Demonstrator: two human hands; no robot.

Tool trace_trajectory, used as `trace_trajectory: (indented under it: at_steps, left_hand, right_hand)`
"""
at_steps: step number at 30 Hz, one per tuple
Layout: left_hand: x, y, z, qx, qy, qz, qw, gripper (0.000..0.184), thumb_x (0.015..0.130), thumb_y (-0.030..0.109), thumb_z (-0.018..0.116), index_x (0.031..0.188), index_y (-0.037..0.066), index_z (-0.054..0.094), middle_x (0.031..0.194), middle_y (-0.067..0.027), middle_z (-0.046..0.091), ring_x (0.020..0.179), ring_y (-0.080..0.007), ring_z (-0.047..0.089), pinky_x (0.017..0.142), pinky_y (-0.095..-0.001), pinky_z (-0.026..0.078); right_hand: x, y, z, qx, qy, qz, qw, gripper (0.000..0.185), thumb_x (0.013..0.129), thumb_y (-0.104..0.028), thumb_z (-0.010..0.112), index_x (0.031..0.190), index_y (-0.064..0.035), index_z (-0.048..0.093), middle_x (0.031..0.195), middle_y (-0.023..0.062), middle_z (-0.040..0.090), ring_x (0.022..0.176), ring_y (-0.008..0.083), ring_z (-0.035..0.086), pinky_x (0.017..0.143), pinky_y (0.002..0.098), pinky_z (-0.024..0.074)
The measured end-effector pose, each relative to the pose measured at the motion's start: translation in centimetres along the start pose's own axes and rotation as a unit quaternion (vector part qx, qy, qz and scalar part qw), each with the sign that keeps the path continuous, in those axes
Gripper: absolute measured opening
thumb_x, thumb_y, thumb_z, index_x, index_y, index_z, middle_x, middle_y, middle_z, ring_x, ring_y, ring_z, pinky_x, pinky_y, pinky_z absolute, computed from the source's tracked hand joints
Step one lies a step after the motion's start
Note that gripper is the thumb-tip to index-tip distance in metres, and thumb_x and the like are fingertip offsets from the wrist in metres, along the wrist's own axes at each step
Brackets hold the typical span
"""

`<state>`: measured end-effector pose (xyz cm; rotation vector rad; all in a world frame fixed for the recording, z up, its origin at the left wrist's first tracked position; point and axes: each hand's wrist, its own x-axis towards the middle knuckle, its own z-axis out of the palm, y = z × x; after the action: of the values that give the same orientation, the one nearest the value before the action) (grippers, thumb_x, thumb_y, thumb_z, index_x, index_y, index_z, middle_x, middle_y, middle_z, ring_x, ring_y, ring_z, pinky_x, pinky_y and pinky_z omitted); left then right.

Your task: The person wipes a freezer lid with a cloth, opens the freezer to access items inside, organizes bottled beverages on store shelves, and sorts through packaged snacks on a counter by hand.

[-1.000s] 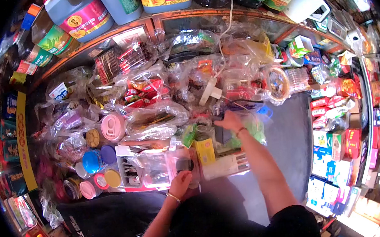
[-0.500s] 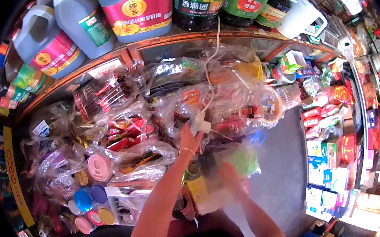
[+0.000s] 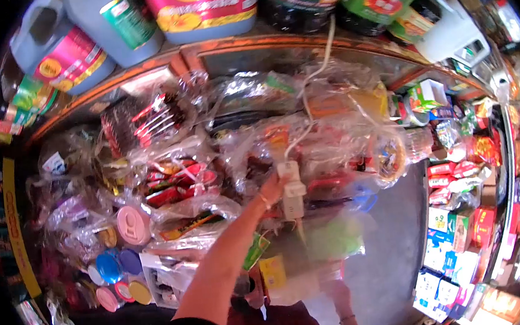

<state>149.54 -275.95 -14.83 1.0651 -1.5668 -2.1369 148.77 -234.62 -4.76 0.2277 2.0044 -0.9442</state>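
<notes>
My left hand point(image 3: 275, 189) is closed around a white power strip point(image 3: 293, 204) above the bagged goods. A white plug or adapter sits on the strip. From its top end a white cord point(image 3: 331, 38) climbs over the cabinet edge. Another thin cord hangs from the lower end. My right hand point(image 3: 339, 293) is low at the right, beside a blurred pale package with a yellow label point(image 3: 273, 271); its fingers are too smeared to make out. A green item in clear plastic point(image 3: 343, 237) lies just above it.
Large oil jugs point(image 3: 203, 9) and dark bottles line the cabinet top point(image 3: 231, 46). Clear bags of packaged goods cover the middle. Lidded jars point(image 3: 112, 269) stand at lower left beside a white basket point(image 3: 159, 283). Stacked boxes point(image 3: 483, 223) stand right of the grey floor point(image 3: 396, 237).
The power strip in my left hand has turned to hang upright, showing its full length. My right hand has moved down toward my body. The view has shifted slightly.
</notes>
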Motion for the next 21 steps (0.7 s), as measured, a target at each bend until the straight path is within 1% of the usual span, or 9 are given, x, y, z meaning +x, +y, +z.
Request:
trace_trajectory:
  at_steps: [2, 5, 8, 9, 11, 13, 16, 18, 21]
  left_hand:
    - [1.2, -4.2, 1.3, 0.047, 0.035, 0.016, 0.998, 0.045, 0.092, 0.039, 0.051, 0.113, -0.001, 0.053, 0.097, -0.0111, 0.063, 0.087, -0.0195, 0.060, 0.078, -0.0348, 0.048]
    - [2.0, -4.9, 2.4, 0.109, 0.035, -0.108, 0.988, 0.045, 0.092, 0.040, 0.049, 0.106, -0.002, 0.056, 0.094, -0.0165, 0.064, 0.086, -0.0294, 0.062, 0.078, -0.0395, 0.048]
    - [1.0, 1.2, 1.1, 0.377, 0.017, -0.120, 0.918, 0.032, 0.088, 0.029, 0.049, 0.093, -0.001, 0.060, 0.095, -0.0164, 0.064, 0.090, -0.0355, 0.059, 0.080, -0.0449, 0.046]
    - [0.6, 1.7, -0.1, 0.377, 0.017, -0.122, 0.918, 0.032, 0.088, 0.029, 0.049, 0.093, -0.001, 0.060, 0.095, -0.0164, 0.064, 0.090, -0.0355, 0.059, 0.080, -0.0449, 0.046]
    - [-0.5, 2.0, -3.7, 0.597, 0.071, 0.206, 0.772, 0.022, 0.082, 0.022, 0.052, 0.092, 0.005, 0.062, 0.096, -0.0105, 0.061, 0.097, -0.0281, 0.056, 0.089, -0.0398, 0.042]
    - [-1.3, 2.9, -7.5, 0.739, 0.039, 0.230, 0.632, 0.020, 0.077, 0.017, 0.052, 0.093, 0.010, 0.062, 0.096, -0.0059, 0.058, 0.100, -0.0214, 0.052, 0.097, -0.0357, 0.035]
    - [-2.2, 4.3, -11.4, 0.804, -0.035, 0.170, 0.569, 0.020, 0.078, 0.016, 0.051, 0.093, 0.009, 0.064, 0.094, -0.0033, 0.058, 0.099, -0.0194, 0.052, 0.099, -0.0383, 0.032]
    - [-3.5, 5.5, -12.5, 0.816, -0.070, 0.188, 0.541, 0.019, 0.078, 0.017, 0.052, 0.091, 0.011, 0.064, 0.093, -0.0018, 0.058, 0.099, -0.0189, 0.052, 0.100, -0.0404, 0.031]
    - [-4.5, 6.0, -14.2, 0.806, -0.067, 0.303, 0.504, 0.016, 0.077, 0.019, 0.055, 0.087, 0.014, 0.067, 0.093, 0.0019, 0.057, 0.101, -0.0180, 0.052, 0.103, -0.0467, 0.027]
  right_hand:
    - [1.1, -1.0, 1.0, -0.050, -0.035, -0.114, 0.992, 0.020, 0.087, -0.019, 0.058, 0.095, -0.0005, 0.060, 0.083, 0.0062, 0.064, 0.070, 0.0146, 0.061, 0.060, 0.0287, 0.0497]
    - [3.3, -1.3, 1.1, -0.199, -0.018, -0.229, 0.953, 0.020, 0.088, -0.019, 0.058, 0.094, 0.0001, 0.061, 0.082, 0.0055, 0.064, 0.068, 0.0146, 0.059, 0.059, 0.0304, 0.0483]
    - [2.4, -10.1, 2.8, -0.255, 0.016, -0.210, 0.944, 0.020, 0.088, -0.018, 0.057, 0.092, 0.0008, 0.062, 0.078, 0.0050, 0.062, 0.066, 0.0139, 0.056, 0.058, 0.0319, 0.0468]
    - [4.5, -9.9, 2.8, 0.053, -0.057, -0.304, 0.950, 0.020, 0.089, -0.017, 0.056, 0.091, 0.0015, 0.062, 0.073, 0.0045, 0.059, 0.061, 0.0112, 0.052, 0.056, 0.0294, 0.0447]
    - [1.8, -19.0, 4.6, -0.143, 0.139, -0.325, 0.925, 0.015, 0.089, -0.011, 0.053, 0.088, 0.0012, 0.063, 0.070, 0.0037, 0.057, 0.059, 0.0077, 0.048, 0.053, 0.0250, 0.0416]
    - [0.3, -25.7, 7.5, -0.173, 0.122, -0.459, 0.863, 0.007, 0.084, -0.005, 0.057, 0.085, 0.0004, 0.061, 0.071, 0.0084, 0.059, 0.059, 0.0144, 0.054, 0.053, 0.0292, 0.0432]
    - [1.6, -33.7, 15.9, -0.240, -0.031, -0.648, 0.722, 0.011, 0.080, -0.005, 0.063, 0.089, -0.0014, 0.059, 0.076, 0.0142, 0.059, 0.067, 0.0314, 0.059, 0.058, 0.0376, 0.0467]
    - [8.7, -33.7, 22.3, -0.284, -0.079, -0.637, 0.712, 0.023, 0.086, -0.018, 0.058, 0.102, -0.0014, 0.056, 0.093, 0.0170, 0.059, 0.087, 0.0335, 0.058, 0.074, 0.0423, 0.0471]
    - [15.7, -32.3, 27.5, -0.448, 0.033, -0.613, 0.650, 0.043, 0.081, -0.018, 0.065, 0.115, 0.0034, 0.049, 0.105, 0.0215, 0.057, 0.100, 0.0380, 0.054, 0.083, 0.0385, 0.0456]
